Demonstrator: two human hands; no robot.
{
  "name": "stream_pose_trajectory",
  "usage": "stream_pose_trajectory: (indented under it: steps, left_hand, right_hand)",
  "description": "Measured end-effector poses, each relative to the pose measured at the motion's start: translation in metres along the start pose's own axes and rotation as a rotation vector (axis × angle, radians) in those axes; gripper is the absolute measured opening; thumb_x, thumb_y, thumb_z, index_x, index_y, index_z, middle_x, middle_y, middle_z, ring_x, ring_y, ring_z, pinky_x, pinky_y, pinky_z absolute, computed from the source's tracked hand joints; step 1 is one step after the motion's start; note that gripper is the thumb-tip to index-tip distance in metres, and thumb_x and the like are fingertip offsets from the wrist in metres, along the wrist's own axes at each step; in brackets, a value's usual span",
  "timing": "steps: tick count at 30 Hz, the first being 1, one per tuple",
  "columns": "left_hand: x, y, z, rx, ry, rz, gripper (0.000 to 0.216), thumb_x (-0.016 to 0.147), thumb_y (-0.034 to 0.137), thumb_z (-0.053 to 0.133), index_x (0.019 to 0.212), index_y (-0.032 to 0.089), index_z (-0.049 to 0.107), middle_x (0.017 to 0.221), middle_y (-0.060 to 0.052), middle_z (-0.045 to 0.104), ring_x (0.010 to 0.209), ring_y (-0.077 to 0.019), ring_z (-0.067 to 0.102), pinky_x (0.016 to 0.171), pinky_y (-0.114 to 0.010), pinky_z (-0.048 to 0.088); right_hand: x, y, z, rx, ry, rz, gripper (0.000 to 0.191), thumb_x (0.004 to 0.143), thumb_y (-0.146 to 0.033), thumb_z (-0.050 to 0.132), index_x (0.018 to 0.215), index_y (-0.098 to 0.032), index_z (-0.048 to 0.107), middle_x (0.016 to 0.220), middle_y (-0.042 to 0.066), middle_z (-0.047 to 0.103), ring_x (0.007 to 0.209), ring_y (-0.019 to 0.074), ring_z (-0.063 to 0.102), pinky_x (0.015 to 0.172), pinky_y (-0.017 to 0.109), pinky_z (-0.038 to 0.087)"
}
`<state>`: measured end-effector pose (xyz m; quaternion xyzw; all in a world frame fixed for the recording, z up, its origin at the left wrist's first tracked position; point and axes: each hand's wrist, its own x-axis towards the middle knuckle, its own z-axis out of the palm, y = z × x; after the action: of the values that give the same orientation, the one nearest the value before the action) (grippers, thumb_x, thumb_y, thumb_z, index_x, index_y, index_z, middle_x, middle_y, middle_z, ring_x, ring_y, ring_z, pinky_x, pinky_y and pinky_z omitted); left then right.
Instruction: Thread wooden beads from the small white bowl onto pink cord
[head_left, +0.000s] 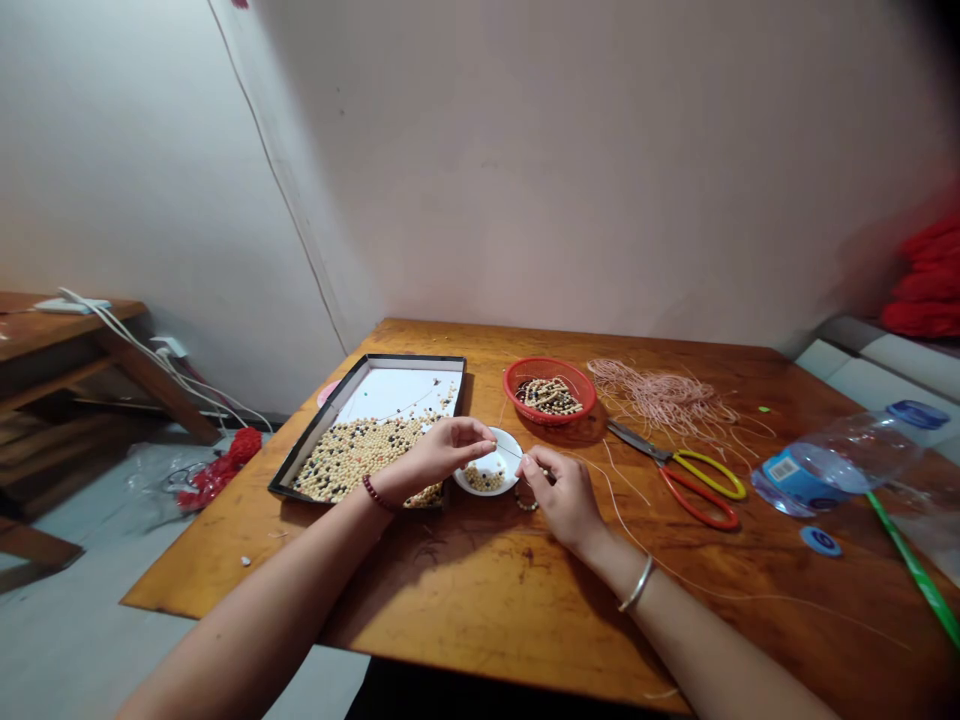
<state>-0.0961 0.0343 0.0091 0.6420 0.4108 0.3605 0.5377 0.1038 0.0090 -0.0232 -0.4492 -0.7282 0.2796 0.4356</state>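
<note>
Above a small white bowl with a few beads in it, my left hand pinches the end of a thin cord. My right hand, thumb and fingers pressed together, grips the same cord a short way to the right. A short strand of beads hangs below my right fingertips, partly hidden by them. Left of the bowl, behind my left wrist, lies a black-edged tray with many cream and dark beads spread over its near part.
Beyond my right hand stands a red basket with beaded strands inside. A tangle of pink cord, scissors, a plastic bottle and a blue cap lie to the right. The wooden table meets a wall behind.
</note>
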Motion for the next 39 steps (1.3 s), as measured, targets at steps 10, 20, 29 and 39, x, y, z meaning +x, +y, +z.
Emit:
stream_pose_trajectory:
  steps: [10,20,29,39]
  left_hand:
    - [-0.001,0.0008,0.0008,0.022,0.008,-0.015,0.037,0.072,0.044,0.073,0.086,0.011,0.064,0.074,-0.001,0.059,0.061,-0.0071,0.046,0.055,-0.019,0.034]
    - [-0.0007,-0.0052,-0.0029,0.06,-0.011,0.013,0.034,0.075,0.042,0.071,0.088,0.012,0.065,0.08,-0.003,0.063,0.066,-0.009,0.051,0.061,-0.021,0.039]
    - [-0.0012,-0.005,-0.0022,0.078,-0.008,0.006,0.034,0.074,0.042,0.071,0.087,0.012,0.065,0.083,-0.004,0.064,0.069,-0.0105,0.054,0.063,-0.022,0.042]
    - [-0.0018,-0.0055,-0.0024,0.118,-0.014,0.021,0.034,0.075,0.043,0.069,0.087,0.012,0.065,0.084,-0.006,0.065,0.071,-0.0114,0.056,0.063,-0.021,0.043]
  right_hand:
    - [-0.0007,0.0004,0.001,-0.053,-0.006,-0.029,0.036,0.09,-0.037,0.044,0.061,-0.018,0.053,0.052,-0.001,0.05,0.05,0.0117,0.045,0.052,0.023,0.03]
    - [-0.0011,0.0002,0.0021,-0.034,0.026,-0.026,0.037,0.09,-0.036,0.043,0.059,-0.019,0.05,0.051,-0.002,0.05,0.049,0.0115,0.045,0.051,0.024,0.029]
    - [-0.0006,-0.0005,0.0028,-0.062,0.014,-0.032,0.036,0.09,-0.036,0.043,0.058,-0.019,0.047,0.051,-0.002,0.047,0.049,0.0111,0.042,0.051,0.024,0.028]
    - [0.0,-0.0018,0.0004,-0.071,0.02,-0.046,0.035,0.088,-0.034,0.043,0.057,-0.019,0.046,0.051,-0.002,0.048,0.05,0.0114,0.043,0.052,0.023,0.031]
